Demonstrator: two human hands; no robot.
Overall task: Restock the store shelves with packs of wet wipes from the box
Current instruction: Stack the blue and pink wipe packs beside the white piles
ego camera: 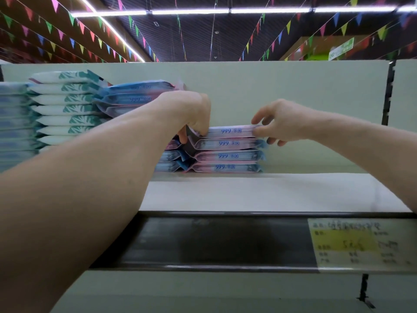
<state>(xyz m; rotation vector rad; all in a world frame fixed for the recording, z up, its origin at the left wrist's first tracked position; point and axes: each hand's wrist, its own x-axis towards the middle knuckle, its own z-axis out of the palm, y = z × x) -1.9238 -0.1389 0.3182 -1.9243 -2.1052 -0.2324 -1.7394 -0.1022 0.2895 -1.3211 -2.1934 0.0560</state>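
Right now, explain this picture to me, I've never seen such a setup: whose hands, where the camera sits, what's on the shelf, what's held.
No machine: a person's two bare hands, filmed by a camera on their head. The left hand and right hand hold the ends of the top pack of a four-high stack of pink-and-blue wipes on the shelf. White-and-green packs are stacked further left. A price label sits on the shelf's front rail.

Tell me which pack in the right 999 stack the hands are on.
The top pack, fourth up. The left hand grips its left end and the right hand its right end; the three packs below lie under it.
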